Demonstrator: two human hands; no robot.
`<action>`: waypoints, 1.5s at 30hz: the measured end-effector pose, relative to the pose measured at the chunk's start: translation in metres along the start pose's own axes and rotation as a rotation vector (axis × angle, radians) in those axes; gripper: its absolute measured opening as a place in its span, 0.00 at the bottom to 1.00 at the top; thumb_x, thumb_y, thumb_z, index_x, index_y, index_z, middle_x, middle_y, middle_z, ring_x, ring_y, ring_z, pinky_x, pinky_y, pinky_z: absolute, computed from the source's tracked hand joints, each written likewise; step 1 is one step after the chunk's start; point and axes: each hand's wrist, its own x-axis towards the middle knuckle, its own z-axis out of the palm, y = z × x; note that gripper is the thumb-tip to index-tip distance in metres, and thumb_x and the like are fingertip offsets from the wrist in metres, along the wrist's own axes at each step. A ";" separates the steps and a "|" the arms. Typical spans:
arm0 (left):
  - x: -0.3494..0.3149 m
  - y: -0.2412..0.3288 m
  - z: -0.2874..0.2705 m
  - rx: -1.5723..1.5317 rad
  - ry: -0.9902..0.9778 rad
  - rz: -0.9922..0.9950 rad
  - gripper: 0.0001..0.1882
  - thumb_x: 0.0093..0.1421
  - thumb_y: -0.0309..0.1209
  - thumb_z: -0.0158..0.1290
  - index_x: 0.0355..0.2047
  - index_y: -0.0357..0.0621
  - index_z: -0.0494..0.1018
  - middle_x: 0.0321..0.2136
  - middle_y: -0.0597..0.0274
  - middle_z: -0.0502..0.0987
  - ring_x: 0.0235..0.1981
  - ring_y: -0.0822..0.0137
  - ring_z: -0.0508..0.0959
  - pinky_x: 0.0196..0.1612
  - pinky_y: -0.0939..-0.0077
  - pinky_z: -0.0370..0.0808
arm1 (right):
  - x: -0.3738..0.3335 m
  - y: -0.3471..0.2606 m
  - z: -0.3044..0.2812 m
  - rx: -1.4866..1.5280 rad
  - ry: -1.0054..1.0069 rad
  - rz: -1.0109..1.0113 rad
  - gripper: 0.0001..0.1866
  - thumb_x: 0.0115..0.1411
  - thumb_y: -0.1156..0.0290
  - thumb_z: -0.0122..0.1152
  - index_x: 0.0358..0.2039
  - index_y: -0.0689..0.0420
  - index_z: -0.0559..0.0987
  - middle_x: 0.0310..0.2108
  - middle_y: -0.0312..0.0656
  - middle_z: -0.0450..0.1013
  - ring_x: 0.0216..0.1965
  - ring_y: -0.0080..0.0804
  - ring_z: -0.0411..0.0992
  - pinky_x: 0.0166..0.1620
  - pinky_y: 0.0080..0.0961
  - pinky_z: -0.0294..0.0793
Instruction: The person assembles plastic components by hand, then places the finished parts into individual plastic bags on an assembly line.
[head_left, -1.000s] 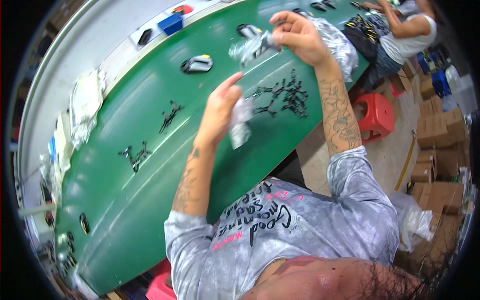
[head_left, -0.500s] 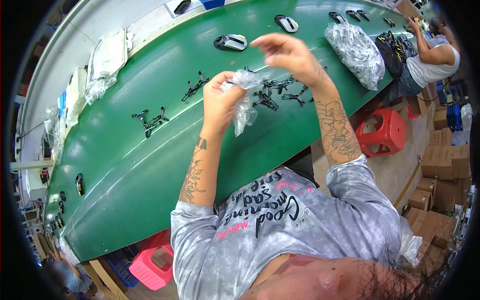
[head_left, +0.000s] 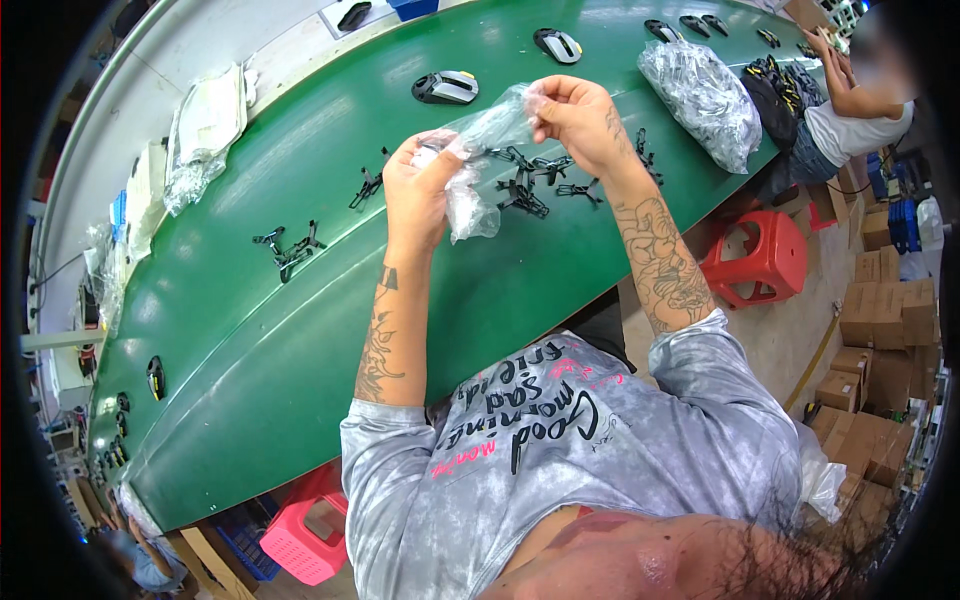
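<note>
A clear plastic bag point(head_left: 492, 124) is stretched between my two hands above the green table. My left hand point(head_left: 418, 185) grips its crumpled end, and part of the bag hangs below the fingers. Something whitish shows at the left fingers, but I cannot make out what it is. My right hand point(head_left: 578, 118) pinches the other end of the bag. Black plastic frame parts point(head_left: 524, 188) lie on the table just beyond and below the bag. A grey and black mouse-shaped shell point(head_left: 446, 87) rests farther back, with a similar shell point(head_left: 558, 45) to its right.
More black frame parts point(head_left: 288, 252) lie to the left. A big bag of clear plastic point(head_left: 700, 105) sits at the right table edge, near another person point(head_left: 850, 130). A red stool point(head_left: 757, 260) stands at right, a pink stool point(head_left: 305, 530) below the table, and cardboard boxes point(head_left: 880, 320) beyond.
My right hand has come down to the bag and taken hold of its end, which is now drawn out between both hands. My left hand has shifted slightly left.
</note>
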 end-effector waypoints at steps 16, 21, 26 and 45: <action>0.022 0.007 0.000 0.133 -0.227 -0.110 0.15 0.64 0.25 0.55 0.48 0.29 0.79 0.30 0.61 0.82 0.28 0.77 0.78 0.29 0.81 0.75 | -0.004 -0.001 0.049 -1.011 -0.073 -0.316 0.16 0.63 0.62 0.60 0.44 0.59 0.85 0.35 0.52 0.82 0.39 0.49 0.81 0.45 0.39 0.80; 0.026 0.009 -0.022 0.412 -0.015 0.042 0.20 0.62 0.22 0.52 0.53 0.26 0.77 0.42 0.55 0.85 0.36 0.75 0.80 0.41 0.80 0.77 | 0.033 0.011 0.047 -0.917 -0.042 -0.312 0.11 0.62 0.67 0.66 0.41 0.59 0.87 0.34 0.46 0.84 0.35 0.34 0.82 0.41 0.28 0.79; -0.035 0.072 -0.022 0.677 -0.248 0.195 0.09 0.60 0.27 0.54 0.36 0.35 0.81 0.34 0.64 0.81 0.32 0.72 0.77 0.37 0.76 0.73 | 0.087 0.003 0.013 -0.556 0.208 -0.310 0.13 0.55 0.67 0.76 0.36 0.63 0.88 0.29 0.40 0.83 0.31 0.23 0.78 0.39 0.22 0.78; -0.175 0.166 -0.099 0.517 -1.457 0.455 0.11 0.62 0.29 0.52 0.33 0.35 0.83 0.30 0.53 0.84 0.25 0.58 0.83 0.28 0.65 0.79 | 0.147 0.038 -0.059 -0.808 0.531 -0.223 0.12 0.58 0.63 0.65 0.35 0.57 0.83 0.34 0.48 0.82 0.37 0.45 0.81 0.45 0.37 0.81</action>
